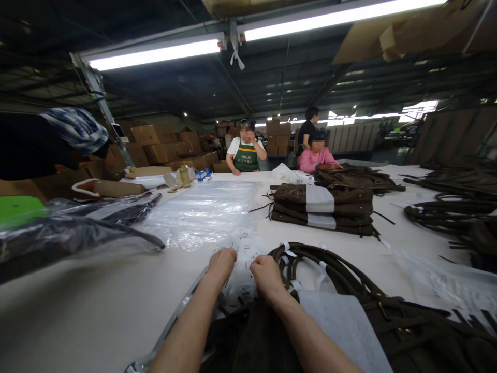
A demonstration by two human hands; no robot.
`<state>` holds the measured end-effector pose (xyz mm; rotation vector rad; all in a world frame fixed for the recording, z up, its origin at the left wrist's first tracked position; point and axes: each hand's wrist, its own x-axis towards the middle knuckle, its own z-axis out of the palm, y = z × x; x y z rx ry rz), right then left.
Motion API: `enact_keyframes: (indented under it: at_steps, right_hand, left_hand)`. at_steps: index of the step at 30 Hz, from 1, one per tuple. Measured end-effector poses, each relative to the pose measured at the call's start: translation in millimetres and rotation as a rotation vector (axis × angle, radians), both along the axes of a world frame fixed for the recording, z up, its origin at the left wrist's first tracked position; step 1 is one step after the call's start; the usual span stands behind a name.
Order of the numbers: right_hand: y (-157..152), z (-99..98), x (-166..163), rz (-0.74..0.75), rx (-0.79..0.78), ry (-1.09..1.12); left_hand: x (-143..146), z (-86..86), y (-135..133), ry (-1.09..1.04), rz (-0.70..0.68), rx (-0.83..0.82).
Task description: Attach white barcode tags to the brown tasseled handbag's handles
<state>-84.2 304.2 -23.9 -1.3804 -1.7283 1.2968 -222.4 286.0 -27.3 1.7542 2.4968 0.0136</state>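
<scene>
My left hand [222,266] and my right hand [267,275] are both closed, a short way apart, above the near side of the table. Between and just beyond them lies a heap of small clear plastic packets with printed white labels [244,259]. What the fingers pinch is hidden or too small to name. Beneath my forearms are dark brown fabric bags [256,336]. A coil of brown straps with white tags [322,254] sits right of my right hand, beside a pale grey sheet [341,321] on the bags.
Flat clear plastic bags [202,207] lie farther out on the white table [116,305]. A stack of folded brown bags [322,207] stands to the right. Plastic-wrapped dark items [77,238] cover the left. Two people [247,150] are across the table, another behind.
</scene>
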Motion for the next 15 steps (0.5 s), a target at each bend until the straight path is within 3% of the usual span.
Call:
enact_keyframes:
  at_steps: [7,11,15]
  right_hand:
    - [6.6,-0.1,6.9,-0.005,0.156,-0.222]
    - [10.3,-0.2,9.6,-0.03,0.162,-0.1]
    - [11.5,2.1,10.6,-0.027,0.078,0.172]
  left_hand:
    - [-13.2,-2.5,-0.2,0.016,0.039,0.004]
    - [-21.9,-2.5,0.6,-0.016,0.073,0.038]
    - [-19.1,7.7,-3.1,-0.049,0.107,0.156]
